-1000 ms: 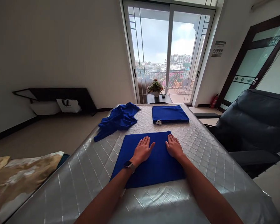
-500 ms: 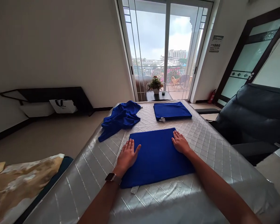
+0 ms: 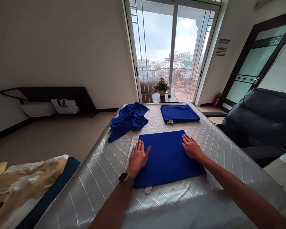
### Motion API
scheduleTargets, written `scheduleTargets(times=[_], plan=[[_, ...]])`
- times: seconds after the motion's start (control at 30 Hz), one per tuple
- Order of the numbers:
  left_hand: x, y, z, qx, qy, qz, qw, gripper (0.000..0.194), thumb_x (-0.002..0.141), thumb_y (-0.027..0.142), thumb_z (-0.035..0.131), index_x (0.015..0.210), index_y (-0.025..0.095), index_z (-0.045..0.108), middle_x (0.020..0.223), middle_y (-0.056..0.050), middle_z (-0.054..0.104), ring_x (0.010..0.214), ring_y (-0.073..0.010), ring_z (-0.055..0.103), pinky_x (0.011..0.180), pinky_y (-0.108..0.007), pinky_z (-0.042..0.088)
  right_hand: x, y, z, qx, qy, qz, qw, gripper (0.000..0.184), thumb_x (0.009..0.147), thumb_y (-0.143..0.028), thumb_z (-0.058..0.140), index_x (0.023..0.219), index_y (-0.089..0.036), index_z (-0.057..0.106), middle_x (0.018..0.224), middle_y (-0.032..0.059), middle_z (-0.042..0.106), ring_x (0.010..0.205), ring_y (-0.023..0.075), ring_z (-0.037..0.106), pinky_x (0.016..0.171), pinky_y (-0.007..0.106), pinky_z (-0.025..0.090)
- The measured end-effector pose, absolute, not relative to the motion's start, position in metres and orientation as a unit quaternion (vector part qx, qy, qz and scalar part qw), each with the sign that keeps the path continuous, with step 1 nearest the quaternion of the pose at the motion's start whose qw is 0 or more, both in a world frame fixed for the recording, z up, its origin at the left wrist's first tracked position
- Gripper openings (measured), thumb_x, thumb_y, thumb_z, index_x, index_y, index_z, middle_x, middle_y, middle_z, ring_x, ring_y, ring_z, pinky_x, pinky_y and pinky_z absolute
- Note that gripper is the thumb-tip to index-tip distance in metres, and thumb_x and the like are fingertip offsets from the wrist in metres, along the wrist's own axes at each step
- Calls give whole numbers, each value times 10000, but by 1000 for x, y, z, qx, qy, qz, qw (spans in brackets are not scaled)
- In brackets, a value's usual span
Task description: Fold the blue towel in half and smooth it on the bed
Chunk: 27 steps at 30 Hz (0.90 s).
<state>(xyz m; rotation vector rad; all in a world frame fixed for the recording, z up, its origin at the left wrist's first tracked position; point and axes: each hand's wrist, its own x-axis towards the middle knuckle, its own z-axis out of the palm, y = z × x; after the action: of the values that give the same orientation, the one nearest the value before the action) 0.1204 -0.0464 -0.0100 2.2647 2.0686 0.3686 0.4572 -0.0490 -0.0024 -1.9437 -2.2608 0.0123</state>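
Blue folded cloth (image 3: 169, 160), flat and rectangular, near the middle of a quilted silver cover (image 3: 102, 181), with a white label (image 3: 148, 190) sticking out past its near side. Along the left side of the cloth, left hand (image 3: 137, 158), palm down, with fingers together toward the cover's far edge and thumb spread inward over the cloth. On the right side, close to the cloth's far right corner, right hand (image 3: 192, 147), palm down, with fingers slanting forward and left. Both flat and stretched wide rather than curled; whether pressing or only resting, cannot tell. Left forearm (image 3: 112, 202) slanting in from the cover's near edge, with a watch (image 3: 123, 176) at the wrist; right forearm (image 3: 235, 187) reaching in from the near right corner. By the far left corner, a crumpled blue garment (image 3: 131, 119); by the far right corner, a folded blue bundle (image 3: 180, 113).
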Motion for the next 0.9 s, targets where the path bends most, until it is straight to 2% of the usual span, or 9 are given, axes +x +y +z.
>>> scheduleTargets(times=[0.17, 0.37, 0.67, 0.9], plan=[[120, -48, -8, 736, 663, 132, 33, 954, 974, 732, 91, 1577, 27, 311, 1661, -192, 267, 1546, -296, 260, 1266, -465, 211, 460, -57, -14, -677, -730, 50, 80, 672, 1056, -424, 204, 1610, -47, 257, 1683, 115, 221, 1565, 241, 156, 1264, 419, 158], [119, -45, -11, 728, 674, 121, 26, 920, 999, 689, 99, 1572, -3, 298, 1657, -203, 269, 1547, -291, 258, 1271, -464, 200, 461, -55, -13, -673, -730, 83, 84, 678, 1054, -424, 203, 1614, -44, 236, 1689, 113, 187, 1570, 235, 128, 1272, 420, 135], [111, -37, -21, 744, 659, 105, -21, 861, 1016, 659, 171, 1568, 16, 325, 1642, -216, 310, 1535, -296, 287, 1256, -459, 244, 462, -57, -6, -666, -734, 109, 70, 701, 1049, -457, 180, 1629, -62, 187, 1699, 89, 127, 1576, 210, 76, 1271, 401, 94], [129, -34, 3, 765, 639, 70, -31, 920, 997, 700, 168, 1548, -14, 349, 1635, -243, 281, 1532, -322, 285, 1247, -505, 255, 458, -59, -3, -670, -727, 115, 96, 689, 1053, -448, 186, 1627, -67, 200, 1696, 91, 140, 1575, 198, 76, 1269, 391, 71]])
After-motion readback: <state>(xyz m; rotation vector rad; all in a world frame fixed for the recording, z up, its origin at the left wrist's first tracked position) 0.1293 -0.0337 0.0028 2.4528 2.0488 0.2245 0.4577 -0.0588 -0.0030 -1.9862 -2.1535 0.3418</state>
